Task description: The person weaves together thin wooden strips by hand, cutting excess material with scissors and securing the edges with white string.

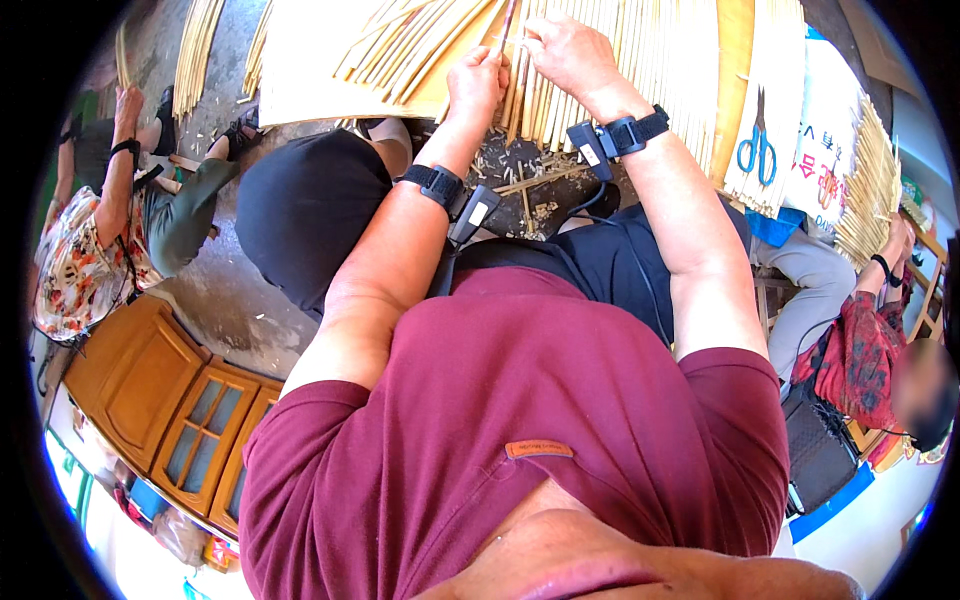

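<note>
a slim, dark reddish-brown stick (507, 24) stands slightly tilted at the left hand's (478, 88) fingertips, its far end cut off by the view. beside it, a thin whitish strip (515, 40) shows at the right hand's (573, 55) fingertips. long, straight, pale yellow reed-like sticks (655, 70) lie side by side beneath and right of the right hand; others fan out, some crossing, left of the left hand.

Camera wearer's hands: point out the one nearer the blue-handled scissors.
The right hand; the left hand is farther left, away from the blue-handled scissors.
</note>
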A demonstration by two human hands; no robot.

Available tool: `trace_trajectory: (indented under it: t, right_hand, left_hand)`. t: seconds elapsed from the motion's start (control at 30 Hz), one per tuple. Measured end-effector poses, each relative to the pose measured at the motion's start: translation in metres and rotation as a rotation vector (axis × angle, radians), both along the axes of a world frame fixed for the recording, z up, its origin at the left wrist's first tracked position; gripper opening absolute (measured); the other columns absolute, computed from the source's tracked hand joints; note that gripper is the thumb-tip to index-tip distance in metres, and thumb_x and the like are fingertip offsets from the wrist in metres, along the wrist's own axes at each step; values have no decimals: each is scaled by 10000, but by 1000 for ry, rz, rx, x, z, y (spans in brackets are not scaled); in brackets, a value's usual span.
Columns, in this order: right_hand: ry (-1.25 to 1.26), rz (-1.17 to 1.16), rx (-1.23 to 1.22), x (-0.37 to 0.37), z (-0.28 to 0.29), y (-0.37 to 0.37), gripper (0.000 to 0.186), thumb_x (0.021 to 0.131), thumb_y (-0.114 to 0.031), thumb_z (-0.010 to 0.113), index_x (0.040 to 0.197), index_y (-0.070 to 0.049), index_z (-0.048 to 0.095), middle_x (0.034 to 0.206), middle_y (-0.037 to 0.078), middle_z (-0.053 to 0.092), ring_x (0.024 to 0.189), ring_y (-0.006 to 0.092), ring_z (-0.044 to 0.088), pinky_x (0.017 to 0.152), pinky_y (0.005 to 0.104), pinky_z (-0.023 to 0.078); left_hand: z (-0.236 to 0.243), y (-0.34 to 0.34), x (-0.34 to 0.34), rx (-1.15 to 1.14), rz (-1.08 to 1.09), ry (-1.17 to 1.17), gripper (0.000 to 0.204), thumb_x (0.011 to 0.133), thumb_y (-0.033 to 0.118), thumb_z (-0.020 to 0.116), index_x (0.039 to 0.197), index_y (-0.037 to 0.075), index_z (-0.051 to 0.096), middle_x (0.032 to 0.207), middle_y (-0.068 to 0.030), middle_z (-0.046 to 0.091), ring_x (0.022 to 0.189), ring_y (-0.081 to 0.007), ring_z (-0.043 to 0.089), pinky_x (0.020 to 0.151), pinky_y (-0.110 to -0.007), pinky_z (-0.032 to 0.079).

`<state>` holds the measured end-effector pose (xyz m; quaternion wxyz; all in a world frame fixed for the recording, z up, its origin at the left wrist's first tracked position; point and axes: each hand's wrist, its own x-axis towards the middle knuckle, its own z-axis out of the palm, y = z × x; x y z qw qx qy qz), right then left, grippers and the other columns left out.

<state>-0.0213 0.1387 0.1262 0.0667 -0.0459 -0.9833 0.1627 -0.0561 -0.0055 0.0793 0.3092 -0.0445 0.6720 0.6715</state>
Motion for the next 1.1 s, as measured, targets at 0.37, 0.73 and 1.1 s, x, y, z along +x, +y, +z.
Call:
trace_trajectory:
  t: [0.37,0.73,1.1]
  right_hand:
    - [-27,110,-20,7,-14,8,123,802,-180,519,858,-118,610,839,97,642,798,307,637,672,434,503]
    - [-84,88,99,-18,-13,-5,164,797,-219,537,919,-147,620,776,83,665,745,280,662,638,405,522]
    - [38,260,211,-50,18,-19,112,683,-151,600,673,-76,683,729,97,642,878,268,591,833,439,428]
  left_hand:
    - [6,-2,2,9,1,-63,189,940,180,483,828,63,580,569,26,462,405,-60,351,356,-215,263]
    - [-11,-1,-1,-106,-85,213,193,939,179,494,814,57,578,568,21,481,405,-58,379,355,-216,278]
    - [-12,4,6,-194,74,455,122,850,116,607,882,9,655,680,-135,633,593,-191,583,613,-336,476]
